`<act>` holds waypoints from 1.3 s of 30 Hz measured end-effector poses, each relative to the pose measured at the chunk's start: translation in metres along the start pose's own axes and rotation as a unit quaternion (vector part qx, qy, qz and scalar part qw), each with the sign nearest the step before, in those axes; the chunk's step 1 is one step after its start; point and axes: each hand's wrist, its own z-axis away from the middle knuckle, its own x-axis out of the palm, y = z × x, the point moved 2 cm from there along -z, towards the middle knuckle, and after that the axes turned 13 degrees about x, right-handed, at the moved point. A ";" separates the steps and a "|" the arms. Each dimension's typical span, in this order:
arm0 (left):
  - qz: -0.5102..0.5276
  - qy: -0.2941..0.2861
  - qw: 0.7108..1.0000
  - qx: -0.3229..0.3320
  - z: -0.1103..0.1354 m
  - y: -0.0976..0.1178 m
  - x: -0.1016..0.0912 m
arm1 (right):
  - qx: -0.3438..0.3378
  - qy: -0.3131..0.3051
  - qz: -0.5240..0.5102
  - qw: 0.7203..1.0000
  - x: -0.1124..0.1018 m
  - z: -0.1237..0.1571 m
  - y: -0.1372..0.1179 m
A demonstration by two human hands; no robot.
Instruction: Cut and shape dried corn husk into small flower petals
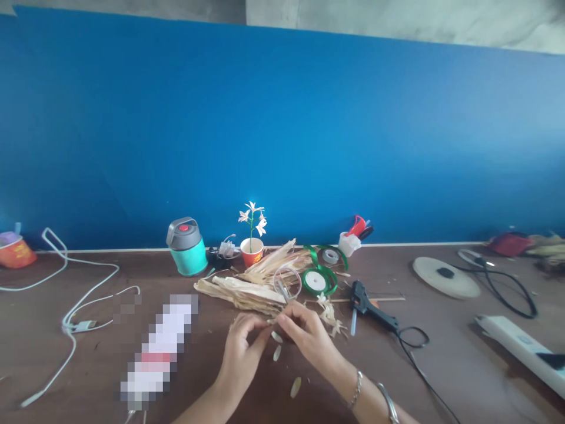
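Note:
My left hand (244, 347) and my right hand (304, 335) meet at the table's near middle, fingers pinched together on a small pale piece of dried husk (271, 321). A few cut petal-shaped husk bits (276, 352) lie on the brown table (441, 365) just under the hands. A pile of dried corn husks (253, 288) lies right behind the fingers, with a loop of thin wire (287, 284) on it. My right wrist wears bracelets.
Behind are a teal jug (188, 247), a red cup with a husk flower (252, 238), green ribbon spools (318, 280), a black glue gun (368, 306) with its cord, white cables (75, 294) at left, a round disc (445, 277) and a power strip (521, 347) at right.

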 end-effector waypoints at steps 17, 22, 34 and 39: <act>0.027 0.090 0.995 -0.021 -0.002 -0.013 -0.012 | 0.152 -0.250 -0.103 0.951 0.010 0.000 0.010; 0.001 0.068 0.998 -0.004 -0.001 -0.014 -0.011 | 0.089 -0.059 -0.158 0.982 -0.011 -0.014 0.010; -0.120 -0.087 0.987 0.064 0.005 -0.006 -0.001 | -0.191 0.047 0.315 0.929 -0.007 0.005 0.023; -0.148 -0.116 0.978 0.091 0.005 -0.004 -0.001 | -0.186 0.018 0.285 0.940 -0.009 0.003 0.024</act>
